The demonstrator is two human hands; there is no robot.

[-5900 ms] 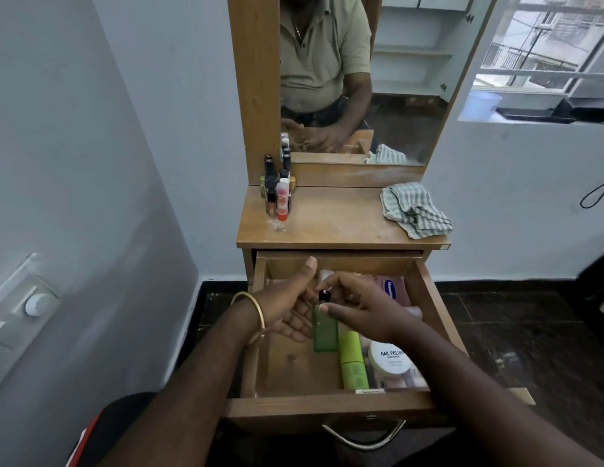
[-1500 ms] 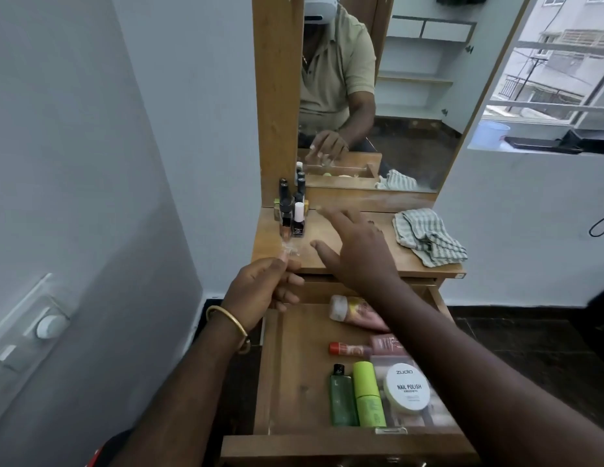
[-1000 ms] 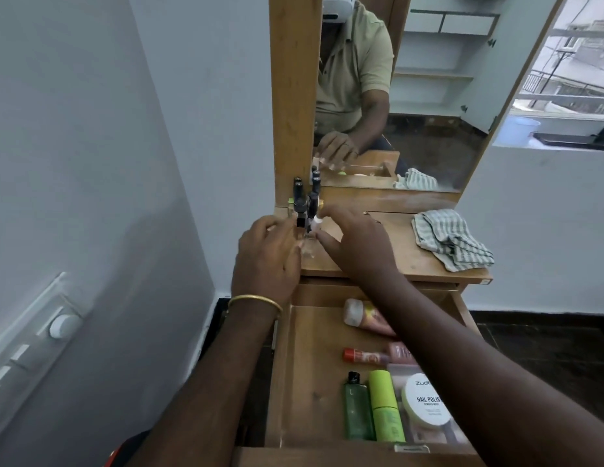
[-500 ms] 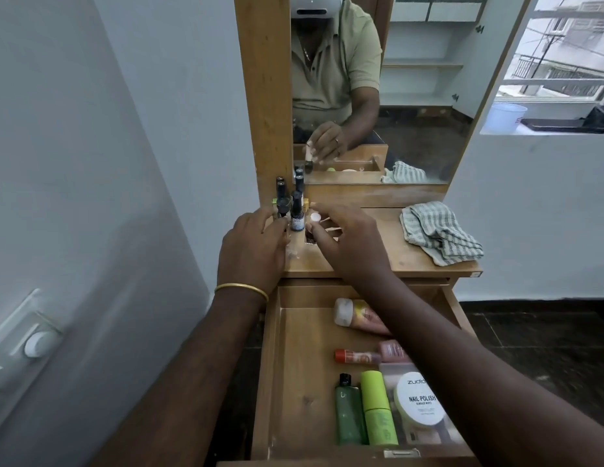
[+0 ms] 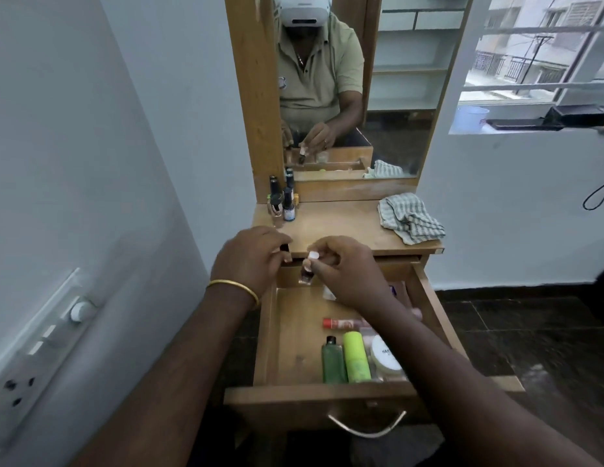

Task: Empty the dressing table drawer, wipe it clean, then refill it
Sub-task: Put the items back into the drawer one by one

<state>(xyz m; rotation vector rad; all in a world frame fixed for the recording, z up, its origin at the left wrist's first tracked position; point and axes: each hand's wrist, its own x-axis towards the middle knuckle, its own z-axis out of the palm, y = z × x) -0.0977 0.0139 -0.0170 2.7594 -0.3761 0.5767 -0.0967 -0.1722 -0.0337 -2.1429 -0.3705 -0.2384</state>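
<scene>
The wooden drawer (image 5: 269, 335) stands pulled out under the dressing table top (image 5: 341, 227). Inside it lie a dark green bottle (image 5: 333, 361), a lime tube (image 5: 356, 357), a white nail polish remover jar (image 5: 387, 362) and a red tube (image 5: 341, 322). My right hand (image 5: 351, 269) pinches a small white-capped bottle (image 5: 309, 269) over the drawer's back end. My left hand (image 5: 250, 261) is at the table's front edge, its fingers closed around a small dark-capped bottle (image 5: 285, 251). Several nail polish bottles (image 5: 282, 203) stand at the top's back left.
A checked cloth (image 5: 410, 218) lies crumpled on the right of the table top. A mirror (image 5: 354, 89) rises behind it, showing a person. A wall with a switch panel (image 5: 41, 352) is close on the left. Dark tiled floor lies to the right.
Both hands have drawn back from the bottle cluster at the back left to the table's front edge, each with a small bottle in it. The view has tilted down.
</scene>
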